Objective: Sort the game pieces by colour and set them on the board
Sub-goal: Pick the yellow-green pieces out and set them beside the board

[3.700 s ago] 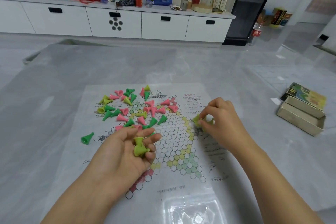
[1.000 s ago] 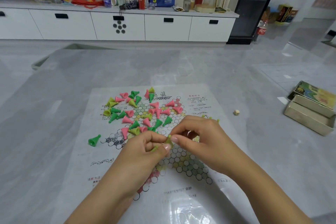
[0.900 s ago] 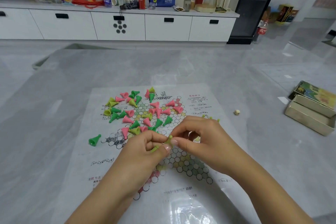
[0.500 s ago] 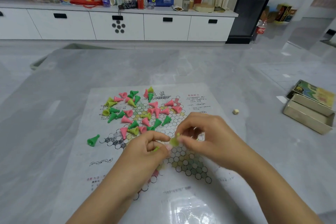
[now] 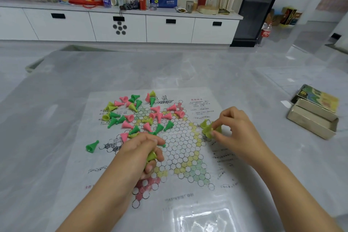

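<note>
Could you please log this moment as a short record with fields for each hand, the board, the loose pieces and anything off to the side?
left hand: curled round yellow-green pieces over the board
right hand: pinching a piece at the yellow-green cluster on the board's right edge
board: paper sheet, flat on the grey table
unsorted pile: pink, green and yellow-green cones, mixed, lying down
stray green cone: alone, left of the grid
box: open, far right

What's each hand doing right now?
Left hand: curled round a yellow-green piece.
Right hand: pinching a yellow-green piece at the yellow-green cluster.
</note>
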`<move>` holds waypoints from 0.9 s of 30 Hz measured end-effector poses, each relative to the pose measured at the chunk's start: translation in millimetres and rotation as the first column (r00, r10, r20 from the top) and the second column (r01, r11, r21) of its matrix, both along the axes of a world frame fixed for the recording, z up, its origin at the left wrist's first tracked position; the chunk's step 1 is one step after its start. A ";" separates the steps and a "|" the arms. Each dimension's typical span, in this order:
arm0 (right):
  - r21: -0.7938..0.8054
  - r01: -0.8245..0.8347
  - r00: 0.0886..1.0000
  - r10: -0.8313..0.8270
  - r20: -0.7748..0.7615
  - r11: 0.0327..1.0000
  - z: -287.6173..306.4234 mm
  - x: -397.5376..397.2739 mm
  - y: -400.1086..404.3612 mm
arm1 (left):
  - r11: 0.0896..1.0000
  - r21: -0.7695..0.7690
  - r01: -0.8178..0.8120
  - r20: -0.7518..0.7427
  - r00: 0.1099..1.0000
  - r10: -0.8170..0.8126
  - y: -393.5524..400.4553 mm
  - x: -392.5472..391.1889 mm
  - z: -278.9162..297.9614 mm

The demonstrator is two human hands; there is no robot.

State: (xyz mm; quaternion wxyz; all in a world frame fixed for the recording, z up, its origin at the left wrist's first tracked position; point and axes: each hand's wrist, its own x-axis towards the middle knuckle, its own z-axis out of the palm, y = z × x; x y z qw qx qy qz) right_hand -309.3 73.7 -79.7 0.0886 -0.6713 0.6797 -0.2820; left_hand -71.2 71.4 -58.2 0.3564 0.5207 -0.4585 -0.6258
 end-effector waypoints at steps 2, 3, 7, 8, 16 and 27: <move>0.013 -0.012 1.000 0.012 -0.024 1.000 -1.6 0.4 0.3 | 1.000 -0.006 0.008 0.007 1.000 -0.008 0.1 0.2 0.6; 0.016 -0.014 0.999 0.014 -0.038 1.000 -2.2 0.9 0.1 | 1.000 -0.008 0.012 0.011 1.000 -0.012 0.1 0.4 0.7; 0.031 -0.011 0.998 0.013 -0.065 0.999 -2.6 2.4 -0.3 | 1.000 -0.007 0.014 0.016 1.000 -0.014 -0.5 1.5 0.6; 0.036 -0.012 0.998 0.014 -0.066 0.999 -2.4 2.4 -0.4 | 1.000 -0.006 0.013 0.014 1.000 -0.013 -0.6 1.7 0.7; 0.055 -0.025 0.998 0.028 -0.052 0.998 -1.8 1.7 -0.1 | 1.000 0.003 0.007 -0.003 1.000 -0.007 -1.0 1.9 0.3; -0.045 0.023 0.999 -0.022 0.025 0.999 9.0 -2.7 3.9 | 1.000 -0.009 0.005 -0.002 1.000 -0.005 -0.6 2.8 0.4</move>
